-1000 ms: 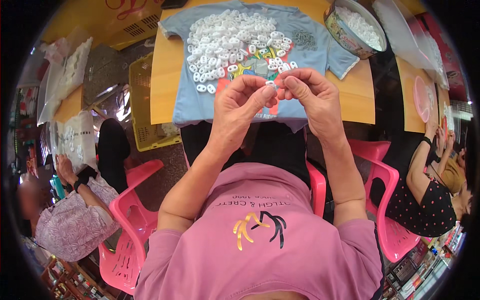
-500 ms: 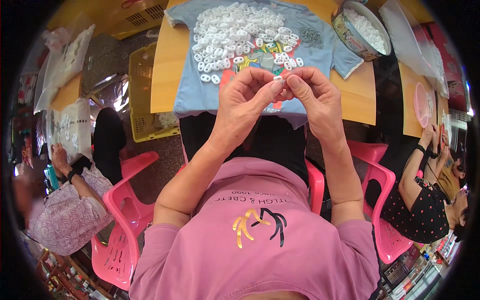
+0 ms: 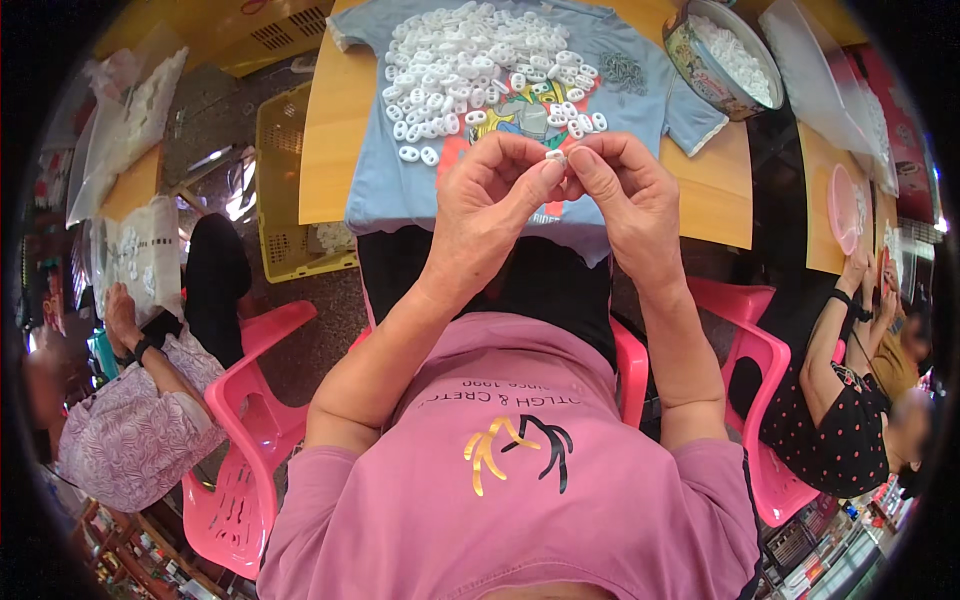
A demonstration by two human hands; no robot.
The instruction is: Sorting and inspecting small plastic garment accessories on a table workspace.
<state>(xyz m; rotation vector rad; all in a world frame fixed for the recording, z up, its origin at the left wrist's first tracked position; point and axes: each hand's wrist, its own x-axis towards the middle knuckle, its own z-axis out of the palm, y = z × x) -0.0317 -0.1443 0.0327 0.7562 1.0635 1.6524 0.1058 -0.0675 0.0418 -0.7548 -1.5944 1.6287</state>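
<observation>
My left hand (image 3: 490, 205) pinches a small white plastic piece with holes (image 3: 555, 156) between thumb and forefinger, above the near edge of a spread blue T-shirt (image 3: 400, 190). Thumb and fingers of my right hand (image 3: 635, 200) are pressed together right beside that piece. What they grip, if anything, is hidden. Beyond my hands lies a big heap of white oval two-hole plastic pieces (image 3: 450, 70) on the shirt, with a few strays at its near side. To the heap's right sits a small pile of tiny dark grey parts (image 3: 622, 72), too small to name.
A round tin (image 3: 690, 65) full of white pieces stands at the table's (image 3: 725, 200) far right. On the left are a yellow crate (image 3: 285, 235) and a pink chair (image 3: 240, 470); another pink chair (image 3: 765, 430) is on the right. Co-workers sit at both sides.
My hands hold almost the same place, with only a slight shift of the fingers around the white piece. The co-worker at the right has moved a little.
</observation>
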